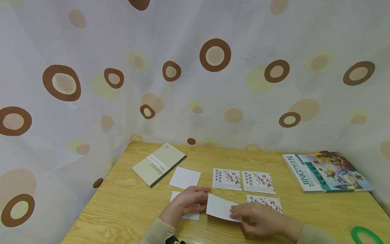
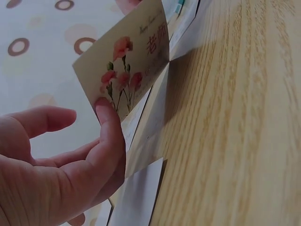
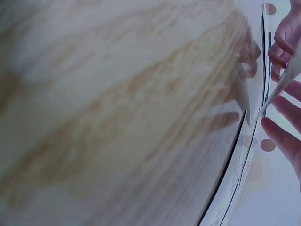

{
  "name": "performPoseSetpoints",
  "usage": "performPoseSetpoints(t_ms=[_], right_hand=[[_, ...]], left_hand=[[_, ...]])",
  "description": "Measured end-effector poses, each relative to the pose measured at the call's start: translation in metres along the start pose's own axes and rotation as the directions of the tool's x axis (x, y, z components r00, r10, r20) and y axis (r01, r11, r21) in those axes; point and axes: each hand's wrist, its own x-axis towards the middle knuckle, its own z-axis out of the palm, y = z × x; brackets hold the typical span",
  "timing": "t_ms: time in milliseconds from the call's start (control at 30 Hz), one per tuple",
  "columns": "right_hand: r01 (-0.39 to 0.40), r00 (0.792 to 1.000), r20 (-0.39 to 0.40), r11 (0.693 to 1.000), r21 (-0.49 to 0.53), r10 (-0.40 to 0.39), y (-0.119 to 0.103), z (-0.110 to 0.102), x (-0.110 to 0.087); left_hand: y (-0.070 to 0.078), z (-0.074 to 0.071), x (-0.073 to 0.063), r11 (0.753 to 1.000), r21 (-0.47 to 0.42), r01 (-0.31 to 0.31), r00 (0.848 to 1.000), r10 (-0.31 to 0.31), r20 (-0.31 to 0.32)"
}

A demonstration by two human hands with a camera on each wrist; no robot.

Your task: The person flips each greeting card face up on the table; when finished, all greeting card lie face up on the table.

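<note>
A card (image 1: 220,206) is tilted up off the table between the hands, its blank white side showing in the head view. Its other face, with pink carnations and red characters, appears in the left wrist view. My right hand (image 1: 262,218) pinches it by the right end. At the opposite end my left hand (image 1: 193,200) touches a corner with a fingertip, thumb held apart. Left of the hands lie a blank white card (image 1: 185,178) and another white card (image 1: 192,216), partly covered by the left hand. Printed blossom cards (image 1: 226,179) lie behind and to the right, one partly behind the right hand.
A beige Gambit notebook (image 1: 158,164) lies at the back left of the wooden table (image 1: 122,206). At the back right is a thick colourful book (image 1: 335,171). A green ring (image 1: 364,229) sits at the front right. Behind hangs a dotted white curtain (image 1: 182,91).
</note>
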Motion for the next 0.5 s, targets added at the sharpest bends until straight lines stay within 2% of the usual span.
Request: performPoseSetpoints(t_ms=[167,333,500], right_hand=[[0.029,0.997,-0.067,1.0,0.004,-0.028,0.0018,-0.0001,-0.0005],[0.063,0.993,-0.106,0.997,0.042,-0.058,0.0016,-0.0021,-0.0007],[0.049,0.99,-0.137,0.997,0.055,-0.041,0.0006,-0.0034,-0.0013]], left_hand=[[0.0002,-0.0007,-0.0004,0.999,0.021,-0.032,0.999,0.032,0.012],[0.0012,-0.0014,-0.002,0.999,0.034,-0.035,0.999,0.035,-0.001],[0.0021,-0.0017,-0.0033,0.999,0.023,-0.033,0.999,0.033,0.003]])
